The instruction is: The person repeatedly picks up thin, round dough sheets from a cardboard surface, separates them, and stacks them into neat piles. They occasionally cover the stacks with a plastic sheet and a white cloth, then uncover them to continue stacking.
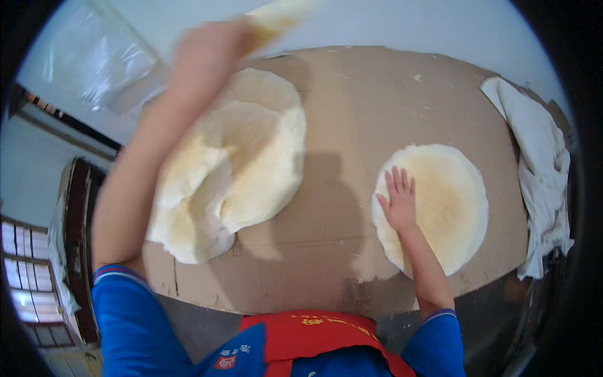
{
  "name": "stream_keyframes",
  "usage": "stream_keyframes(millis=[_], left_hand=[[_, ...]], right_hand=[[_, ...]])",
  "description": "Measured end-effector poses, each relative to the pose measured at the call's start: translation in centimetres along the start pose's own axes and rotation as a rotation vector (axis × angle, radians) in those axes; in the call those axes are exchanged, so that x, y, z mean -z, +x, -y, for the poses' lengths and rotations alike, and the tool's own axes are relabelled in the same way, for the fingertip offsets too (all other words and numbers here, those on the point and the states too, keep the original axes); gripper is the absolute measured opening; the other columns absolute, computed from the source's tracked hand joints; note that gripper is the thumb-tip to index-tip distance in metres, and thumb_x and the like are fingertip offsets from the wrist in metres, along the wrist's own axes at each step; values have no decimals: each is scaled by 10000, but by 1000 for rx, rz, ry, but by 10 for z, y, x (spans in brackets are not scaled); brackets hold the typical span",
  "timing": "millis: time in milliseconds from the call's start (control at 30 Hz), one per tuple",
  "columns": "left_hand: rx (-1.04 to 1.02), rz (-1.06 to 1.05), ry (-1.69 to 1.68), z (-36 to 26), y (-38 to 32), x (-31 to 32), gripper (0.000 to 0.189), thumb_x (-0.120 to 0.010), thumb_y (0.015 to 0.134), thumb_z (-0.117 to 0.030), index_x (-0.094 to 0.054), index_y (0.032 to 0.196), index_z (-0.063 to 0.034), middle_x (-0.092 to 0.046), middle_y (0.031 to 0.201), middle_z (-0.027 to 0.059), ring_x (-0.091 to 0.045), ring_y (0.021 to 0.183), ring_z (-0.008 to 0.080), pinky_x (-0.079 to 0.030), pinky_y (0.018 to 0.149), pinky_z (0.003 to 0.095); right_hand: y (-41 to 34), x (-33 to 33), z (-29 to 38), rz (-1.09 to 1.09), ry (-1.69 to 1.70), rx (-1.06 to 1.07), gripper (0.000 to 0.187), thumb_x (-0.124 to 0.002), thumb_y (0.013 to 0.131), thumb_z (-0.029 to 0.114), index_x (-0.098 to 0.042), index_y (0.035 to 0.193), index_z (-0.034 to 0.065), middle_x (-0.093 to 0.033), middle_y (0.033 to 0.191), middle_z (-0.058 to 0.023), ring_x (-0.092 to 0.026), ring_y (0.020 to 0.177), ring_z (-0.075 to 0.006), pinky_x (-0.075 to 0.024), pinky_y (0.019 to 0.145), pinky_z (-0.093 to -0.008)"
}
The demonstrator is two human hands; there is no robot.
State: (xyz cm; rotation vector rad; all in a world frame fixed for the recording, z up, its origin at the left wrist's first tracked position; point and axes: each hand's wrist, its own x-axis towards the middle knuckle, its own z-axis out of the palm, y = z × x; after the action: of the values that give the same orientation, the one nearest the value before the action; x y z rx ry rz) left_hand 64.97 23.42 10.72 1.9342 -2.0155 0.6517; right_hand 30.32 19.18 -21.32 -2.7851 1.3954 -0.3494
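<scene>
My left hand (212,45) is raised at the upper left, blurred, shut on a pale yellow, floppy piece (282,19), perhaps a flatbread, whose outer end is cut off by the picture's top. Below my left forearm, large thin rounds of pale flatbread (268,165) lie overlapping and partly folded on a cardboard sheet (339,264). My right hand (400,202) rests flat, fingers spread, on the left part of a round flatbread (447,202) with a browned middle, at the right of the cardboard. The forearm hides part of its lower edge.
A crumpled white cloth (541,179) lies along the right edge of the cardboard. Clear plastic sheeting (94,61) is at the upper left by the pale wall. A dark wooden piece of furniture (77,245) and a barred window (30,278) stand at the far left.
</scene>
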Motion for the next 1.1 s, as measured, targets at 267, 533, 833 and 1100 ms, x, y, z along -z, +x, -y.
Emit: stream_keyframes(millis=[267,533,833,1100], left_hand=[[0,247,-736,-83,-148,-123,520,-647,724,-239,-460,1149,-2,-506,1130,180,-461,1069,310,-366,913,390],[221,234,162,130,-302,-177,529,-579,753,-218,-391,1187,21,-463,1152,208,-471,1017,343,-373,868,425],[578,183,51,257,-226,-95,156,-422,776,-99,-537,872,-56,-583,768,204,-570,764,363,-436,666,453],[315,198,146,170,-247,15,314,-479,689,9,-506,990,-77,-589,853,140,-581,782,290,-462,638,388]], right_hand=[[-53,-27,-11,221,661,-222,523,-516,816,303,-386,1263,63,-365,1304,-173,-308,1215,-323,-225,1026,-385],[-54,149,103,814,555,-277,297,-591,794,187,-569,1012,-13,-618,912,-152,-594,822,-232,-459,727,-303],[77,34,288,549,1518,-178,261,-516,858,167,-532,1038,-21,-581,835,-48,-535,741,-99,-439,674,-225],[166,-30,343,516,1446,-566,257,-570,799,200,-568,869,-47,-584,736,-93,-540,625,-171,-442,573,-300]])
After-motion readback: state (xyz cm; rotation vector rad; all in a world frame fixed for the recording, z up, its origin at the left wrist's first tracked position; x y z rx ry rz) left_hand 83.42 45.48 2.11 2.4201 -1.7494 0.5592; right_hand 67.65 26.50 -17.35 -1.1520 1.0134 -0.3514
